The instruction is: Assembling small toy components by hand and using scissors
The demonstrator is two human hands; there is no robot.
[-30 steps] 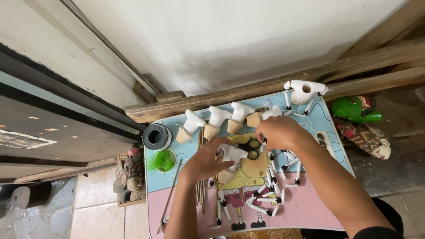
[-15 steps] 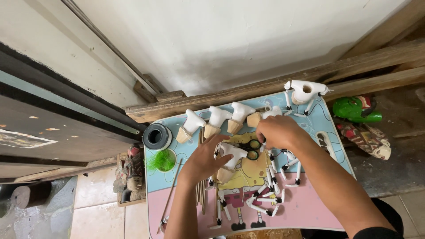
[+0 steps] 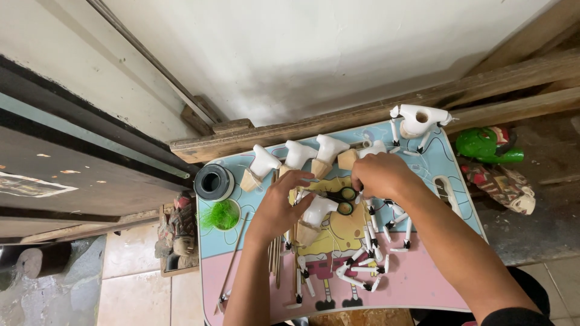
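Both hands point(image 3: 329, 190) apart over white figure point(image 3: 315, 212) | grip unclear | scissors point(image 3: 345, 200) half hidden

A row of carved pieces point(image 3: 299, 156) is set along the far edge of the small table point(image 3: 423, 278). A tape roll point(image 3: 214, 182) is placed at their left, scissors point(image 3: 343, 200) lie in the middle, and thin sticks point(image 3: 277, 256) are laid nearer, toward the left.

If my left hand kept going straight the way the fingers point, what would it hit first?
Most likely the black-handled scissors: the left hand points up and right across the table, its fingertips close to the handles. Beyond them is the right hand. Heights are hard to judge from above.
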